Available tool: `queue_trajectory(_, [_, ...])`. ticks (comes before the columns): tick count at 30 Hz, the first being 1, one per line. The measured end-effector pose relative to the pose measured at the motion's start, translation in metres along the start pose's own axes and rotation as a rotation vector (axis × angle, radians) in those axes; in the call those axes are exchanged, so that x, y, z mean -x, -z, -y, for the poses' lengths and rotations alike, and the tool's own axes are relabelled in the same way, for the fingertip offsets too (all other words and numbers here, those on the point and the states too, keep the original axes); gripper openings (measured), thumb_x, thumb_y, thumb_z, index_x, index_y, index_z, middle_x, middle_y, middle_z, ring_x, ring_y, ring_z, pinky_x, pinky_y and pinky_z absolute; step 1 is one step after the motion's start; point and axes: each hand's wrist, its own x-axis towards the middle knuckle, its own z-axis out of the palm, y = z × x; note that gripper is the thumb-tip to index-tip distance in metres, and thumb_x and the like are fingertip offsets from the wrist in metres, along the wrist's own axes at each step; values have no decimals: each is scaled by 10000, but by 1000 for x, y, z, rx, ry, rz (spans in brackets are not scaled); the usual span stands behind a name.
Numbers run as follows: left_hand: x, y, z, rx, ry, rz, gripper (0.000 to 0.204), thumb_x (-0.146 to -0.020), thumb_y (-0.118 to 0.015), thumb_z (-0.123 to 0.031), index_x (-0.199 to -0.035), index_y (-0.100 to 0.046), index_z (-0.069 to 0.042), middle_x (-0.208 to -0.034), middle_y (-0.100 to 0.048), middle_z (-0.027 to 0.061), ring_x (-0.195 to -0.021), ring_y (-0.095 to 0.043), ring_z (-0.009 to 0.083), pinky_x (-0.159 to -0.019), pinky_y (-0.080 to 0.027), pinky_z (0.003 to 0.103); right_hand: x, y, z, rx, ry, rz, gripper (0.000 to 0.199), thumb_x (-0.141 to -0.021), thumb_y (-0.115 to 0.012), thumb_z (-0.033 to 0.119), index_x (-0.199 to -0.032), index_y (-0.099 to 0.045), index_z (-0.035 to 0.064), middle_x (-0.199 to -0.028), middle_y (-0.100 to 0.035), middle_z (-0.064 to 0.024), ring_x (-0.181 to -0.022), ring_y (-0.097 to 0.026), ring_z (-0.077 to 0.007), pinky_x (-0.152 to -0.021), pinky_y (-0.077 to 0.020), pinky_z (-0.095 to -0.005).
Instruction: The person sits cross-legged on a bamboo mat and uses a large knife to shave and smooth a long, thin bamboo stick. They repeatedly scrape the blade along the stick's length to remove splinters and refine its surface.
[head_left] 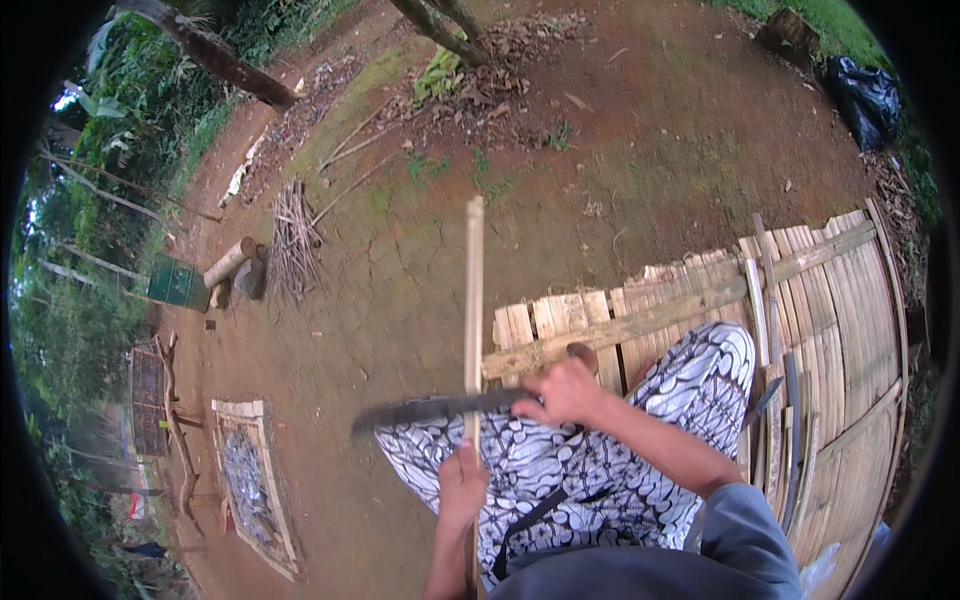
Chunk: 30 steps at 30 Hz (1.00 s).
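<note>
My left hand [462,488] grips the lower end of a long pale bamboo strip [474,290] that stands nearly upright in front of me. My right hand [565,392] is closed on the handle of a dark curved machete [425,410]. Its blade lies across the strip, pointing left, just above my left hand. Both hands are over my lap, which is covered by a black-and-white patterned cloth [600,450]. I sit on a platform of bamboo slats [840,300].
Loose bamboo strips [770,300] and a second blade [762,400] lie on the platform to my right. On the bare earth to the left are a bundle of sticks [292,240], a short log [230,262], a green box [178,284] and a framed tray [250,480]. A black bag [865,95] lies far right.
</note>
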Motion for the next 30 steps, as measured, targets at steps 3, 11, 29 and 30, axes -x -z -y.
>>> queue_trajectory(3, [18,8,-50,142,143,14,463,-1026,-333,-330,-647,-430,-84,-515,-383,-21,-398,-379,70,-357,-304,254,-8,-4,-12,-41,-139,-37,629,-903,-402,611,-886,-663,38,-502,-572,-143,-465,-606,-303,-459,-498,-420])
queue_trajectory(11, [7,-2,-15,24,-157,-62,336,-1015,-374,-219,-725,-456,-71,-600,-390,-28,-497,-375,42,-401,-291,222,5,2,21,-104,130,-30,569,-860,-479,607,-848,-669,70,-524,-580,-139,-456,-589,-326,-500,-500,-438])
queue_trajectory(29, [43,23,-51,122,222,37,429,-1024,-352,-317,-687,-428,-62,-562,-373,-25,-420,-359,62,-353,-289,228,-6,10,-19,-288,-243,-97,598,-890,-461,586,-847,-664,26,-505,-546,-190,-491,-580,-371,-522,-488,-473])
queue_trajectory(30, [45,29,-55,108,239,80,438,-1026,-340,-330,-688,-424,-64,-564,-379,-20,-420,-362,63,-354,-292,229,-12,10,-16,-307,-251,-111,596,-893,-460,580,-848,-664,21,-503,-542,-194,-488,-577,-372,-524,-488,-474])
